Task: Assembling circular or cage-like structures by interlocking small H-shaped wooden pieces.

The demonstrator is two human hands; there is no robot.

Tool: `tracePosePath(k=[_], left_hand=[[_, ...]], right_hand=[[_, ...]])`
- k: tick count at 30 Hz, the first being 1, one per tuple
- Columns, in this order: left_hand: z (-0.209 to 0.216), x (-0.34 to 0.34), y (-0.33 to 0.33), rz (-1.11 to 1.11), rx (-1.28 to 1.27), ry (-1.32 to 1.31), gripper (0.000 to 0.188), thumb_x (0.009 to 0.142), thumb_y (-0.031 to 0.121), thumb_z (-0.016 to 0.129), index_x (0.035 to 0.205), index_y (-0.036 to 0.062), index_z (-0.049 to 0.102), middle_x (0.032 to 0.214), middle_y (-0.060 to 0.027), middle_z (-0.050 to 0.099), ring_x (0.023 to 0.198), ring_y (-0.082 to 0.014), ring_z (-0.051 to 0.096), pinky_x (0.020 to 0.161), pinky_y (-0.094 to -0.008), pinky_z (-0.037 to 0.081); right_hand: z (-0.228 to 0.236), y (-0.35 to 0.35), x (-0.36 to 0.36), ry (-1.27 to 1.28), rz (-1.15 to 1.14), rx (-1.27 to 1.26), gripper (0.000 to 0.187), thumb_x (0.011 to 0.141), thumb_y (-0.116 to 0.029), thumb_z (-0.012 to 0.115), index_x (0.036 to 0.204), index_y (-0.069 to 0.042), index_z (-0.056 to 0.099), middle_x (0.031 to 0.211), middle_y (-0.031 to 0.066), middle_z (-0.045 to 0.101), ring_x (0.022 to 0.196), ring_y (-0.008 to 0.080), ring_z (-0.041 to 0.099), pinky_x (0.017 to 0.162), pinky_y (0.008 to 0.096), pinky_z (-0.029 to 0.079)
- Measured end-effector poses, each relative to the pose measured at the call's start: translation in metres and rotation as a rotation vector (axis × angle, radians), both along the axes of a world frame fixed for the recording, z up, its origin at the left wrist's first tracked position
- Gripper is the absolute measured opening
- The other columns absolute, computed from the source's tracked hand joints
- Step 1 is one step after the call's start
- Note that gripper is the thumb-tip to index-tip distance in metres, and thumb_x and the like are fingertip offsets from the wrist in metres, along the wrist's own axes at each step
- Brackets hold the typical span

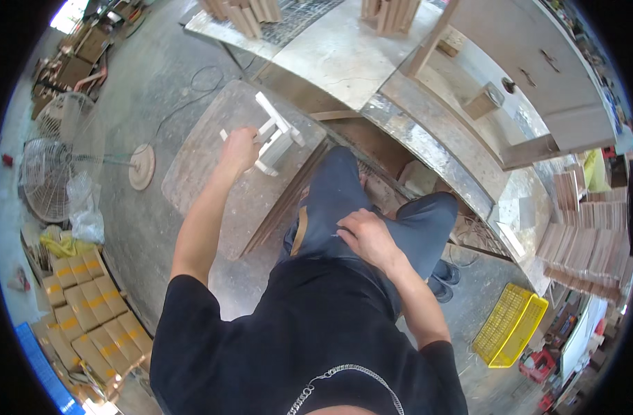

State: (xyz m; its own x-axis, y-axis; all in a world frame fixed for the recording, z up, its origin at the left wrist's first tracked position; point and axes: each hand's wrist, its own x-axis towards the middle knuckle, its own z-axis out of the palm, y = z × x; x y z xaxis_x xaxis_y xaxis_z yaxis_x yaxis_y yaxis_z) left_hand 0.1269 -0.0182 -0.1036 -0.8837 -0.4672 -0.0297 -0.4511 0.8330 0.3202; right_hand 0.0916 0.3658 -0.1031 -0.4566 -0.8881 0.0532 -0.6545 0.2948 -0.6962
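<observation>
My left hand (241, 149) is closed around part of a small white slatted wooden frame (277, 135) at the front right of a worn, stool-high board (204, 149). Crosspieces and a slatted panel of the frame stick out to the right of my fingers; the gripped part is hidden. Over my lap, my right hand (367, 236) rests on the dark trousers (328, 207), its fingers loosely bent and the thumb apart from them. Close to its fingertips is a tiny pale mark I cannot make out.
A workbench (344, 66) curves ahead and to the right, bearing bundled wooden strips (246, 15) and a wooden cabinet (537, 69). Stacked wood pieces (584, 235) and a yellow crate (510, 325) are at right. A floor fan (60, 158) and cardboard boxes (95, 304) stand left.
</observation>
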Motion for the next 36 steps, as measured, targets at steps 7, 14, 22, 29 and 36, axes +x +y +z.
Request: tracePosePath(k=[7,14,22,29,36], left_hand=[[-0.065,-0.040,-0.009,-0.037,-0.067,-0.288,0.024,0.081,0.015,0.078,0.100,0.0024,0.074,0.101,-0.0267,0.073,0.099,-0.0456,0.071,0.085,-0.0526,0.057],[-0.128,-0.015,-0.053,-0.070,-0.145,-0.133,0.034,0.087,0.020,0.074,0.114,0.0007,0.067,0.110,-0.0238,0.070,0.106,-0.0456,0.065,0.090,-0.0533,0.053],[-0.067,-0.030,0.011,-0.056,-0.285,0.032,0.043,0.084,0.016,0.081,0.118,-0.0056,0.066,0.106,-0.0241,0.070,0.105,-0.0451,0.068,0.092,-0.0467,0.055],[0.018,-0.095,0.172,-0.509,0.641,0.395,0.025,0.097,0.000,0.065,0.122,-0.0024,0.067,0.106,-0.0135,0.073,0.098,-0.0200,0.073,0.089,-0.0319,0.057],[0.068,-0.100,0.305,-1.080,1.054,0.255,0.018,0.092,-0.004,0.066,0.109,0.0002,0.071,0.092,-0.0105,0.072,0.081,-0.0193,0.074,0.073,-0.0301,0.058]], right_hand=[[0.018,0.083,0.011,-0.013,-0.422,0.067,0.017,0.086,-0.012,0.077,0.100,-0.002,0.074,0.096,0.0138,0.073,0.096,0.0353,0.067,0.088,0.0450,0.055],[0.008,0.117,0.033,-0.029,-0.586,0.042,0.019,0.088,-0.017,0.076,0.100,-0.003,0.073,0.098,0.0149,0.073,0.097,0.0354,0.070,0.091,0.0437,0.056],[0.026,0.132,0.044,0.035,-0.788,-0.085,0.017,0.089,-0.014,0.075,0.100,-0.002,0.071,0.096,0.0134,0.070,0.095,0.0349,0.067,0.085,0.0433,0.056],[0.032,0.170,0.101,-0.105,-1.448,-0.255,0.012,0.096,-0.011,0.071,0.098,0.000,0.073,0.086,0.0138,0.072,0.079,0.0249,0.071,0.073,0.0349,0.056],[0.065,0.227,0.042,0.200,-1.684,-0.122,0.018,0.098,-0.014,0.069,0.109,0.001,0.074,0.088,0.0117,0.072,0.078,0.0179,0.068,0.074,0.0312,0.054]])
